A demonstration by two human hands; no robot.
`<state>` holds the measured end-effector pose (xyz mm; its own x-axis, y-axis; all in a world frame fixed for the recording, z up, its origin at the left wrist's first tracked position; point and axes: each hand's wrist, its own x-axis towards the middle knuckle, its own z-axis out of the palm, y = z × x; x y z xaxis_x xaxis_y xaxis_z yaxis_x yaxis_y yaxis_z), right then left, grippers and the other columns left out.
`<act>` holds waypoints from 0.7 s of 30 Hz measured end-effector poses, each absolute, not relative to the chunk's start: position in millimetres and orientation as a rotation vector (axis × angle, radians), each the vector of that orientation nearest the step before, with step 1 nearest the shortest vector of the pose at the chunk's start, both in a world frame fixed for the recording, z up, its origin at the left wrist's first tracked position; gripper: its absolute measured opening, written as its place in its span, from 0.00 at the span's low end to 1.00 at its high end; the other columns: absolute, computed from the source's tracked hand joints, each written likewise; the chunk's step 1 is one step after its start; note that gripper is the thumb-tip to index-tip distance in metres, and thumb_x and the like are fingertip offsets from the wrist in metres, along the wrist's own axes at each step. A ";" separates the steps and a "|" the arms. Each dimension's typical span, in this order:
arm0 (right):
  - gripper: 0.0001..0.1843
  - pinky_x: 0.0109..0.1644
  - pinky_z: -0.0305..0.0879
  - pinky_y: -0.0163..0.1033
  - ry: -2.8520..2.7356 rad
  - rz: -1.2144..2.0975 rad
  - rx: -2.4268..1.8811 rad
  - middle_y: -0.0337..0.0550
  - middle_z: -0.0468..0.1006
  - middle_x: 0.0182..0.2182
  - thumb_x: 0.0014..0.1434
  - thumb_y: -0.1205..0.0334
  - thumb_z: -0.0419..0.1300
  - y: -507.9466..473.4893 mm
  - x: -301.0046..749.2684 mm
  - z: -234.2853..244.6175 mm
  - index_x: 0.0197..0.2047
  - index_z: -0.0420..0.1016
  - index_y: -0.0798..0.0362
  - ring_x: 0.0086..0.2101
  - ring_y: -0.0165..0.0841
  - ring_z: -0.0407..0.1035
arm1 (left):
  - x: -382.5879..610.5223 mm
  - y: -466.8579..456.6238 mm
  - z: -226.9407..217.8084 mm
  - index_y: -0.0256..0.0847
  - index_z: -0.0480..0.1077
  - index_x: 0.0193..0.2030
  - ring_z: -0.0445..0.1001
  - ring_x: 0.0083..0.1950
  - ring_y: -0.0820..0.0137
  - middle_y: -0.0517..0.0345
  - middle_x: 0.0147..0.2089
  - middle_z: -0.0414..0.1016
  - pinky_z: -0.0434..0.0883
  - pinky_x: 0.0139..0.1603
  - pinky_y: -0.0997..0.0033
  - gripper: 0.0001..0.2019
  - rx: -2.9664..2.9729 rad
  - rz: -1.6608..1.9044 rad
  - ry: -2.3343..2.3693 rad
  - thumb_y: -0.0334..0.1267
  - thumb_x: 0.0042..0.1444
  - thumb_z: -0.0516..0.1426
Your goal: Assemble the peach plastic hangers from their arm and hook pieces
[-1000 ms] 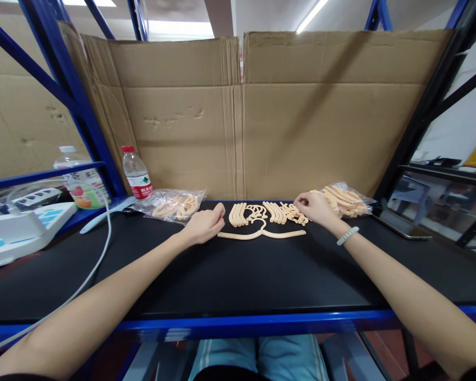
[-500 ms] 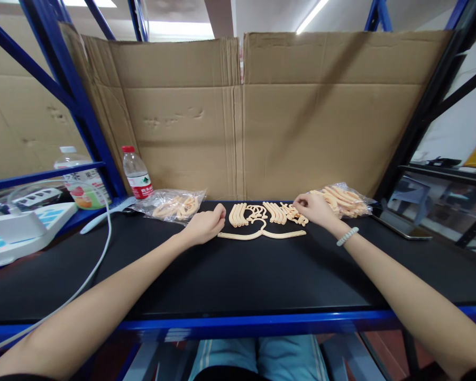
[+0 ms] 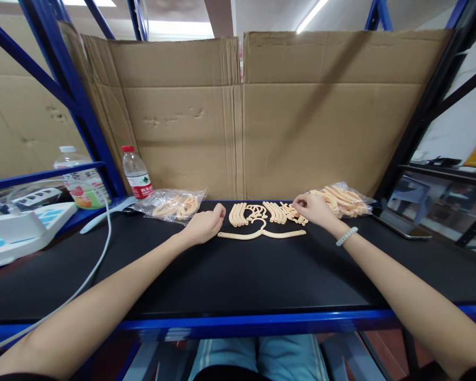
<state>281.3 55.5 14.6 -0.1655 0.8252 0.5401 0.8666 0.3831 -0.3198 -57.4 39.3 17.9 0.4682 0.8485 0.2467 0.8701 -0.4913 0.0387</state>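
Hardly anything has changed since the frame half a second earlier: the right hand [image 3: 315, 208] sits perhaps a touch further left, and the left hand [image 3: 205, 225] is about where it was. The cream hanger [image 3: 281, 235] lies in the same spot, flat on the bench [image 3: 254, 280], hook pointing to the back. Behind it are a left row of curved arms [image 3: 237, 214], a cluster of hook pieces [image 3: 256, 212], a right row of curved arms [image 3: 275, 212] and a heap of small pieces [image 3: 295, 213].

From the hanger, a broad stretch of black surface runs forward to the blue front edge [image 3: 254, 324]; at the back, a cardboard wall [image 3: 321, 116] stands close behind the parts.

The left hand is loosely curled, its grip narrow, next to the hanger's left end (touching or just short of it, I can't tell). It reaches in just before a clear bag [image 3: 174, 206]. The right hand bends down at the small pieces, with another bag [image 3: 351, 198] behind it; whether its grip has closed on a piece, I can't tell.
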 end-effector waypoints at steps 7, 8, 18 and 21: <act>0.11 0.28 0.57 0.34 -2.004 -0.073 -1.465 0.42 0.76 0.23 0.52 0.66 0.52 53.8 279.3 14.8 0.28 0.76 0.55 0.24 0.32 0.68 | -56.7 38.9 18.8 0.41 0.55 0.42 0.72 0.29 0.65 0.56 0.32 0.74 0.64 0.35 0.67 0.06 -2.612 -0.345 -1.539 0.33 0.60 0.41; 0.11 0.28 0.57 0.34 -2.013 -0.079 -1.468 0.43 0.77 0.23 0.53 0.66 0.52 53.7 278.7 14.5 0.28 0.76 0.55 0.25 0.32 0.68 | -56.9 39.2 18.4 0.41 0.55 0.42 0.72 0.29 0.65 0.56 0.31 0.74 0.64 0.35 0.67 0.06 -2.612 -0.346 -1.539 0.32 0.60 0.42; 0.10 0.28 0.58 0.33 -2.058 -0.095 -1.461 0.43 0.78 0.24 0.54 0.66 0.54 55.3 274.4 8.3 0.28 0.76 0.55 0.25 0.32 0.70 | -59.4 42.9 16.8 0.42 0.55 0.40 0.71 0.30 0.66 0.61 0.30 0.75 0.61 0.34 0.69 0.08 -2.645 -0.417 -1.511 0.27 0.55 0.44; 0.10 0.28 0.58 0.34 -2.058 -0.103 -1.457 0.43 0.78 0.24 0.54 0.66 0.54 55.3 274.8 8.2 0.28 0.76 0.55 0.25 0.32 0.70 | -59.5 43.2 16.7 0.42 0.55 0.40 0.72 0.30 0.65 0.61 0.30 0.75 0.61 0.33 0.69 0.09 -2.644 -0.414 -1.513 0.26 0.54 0.44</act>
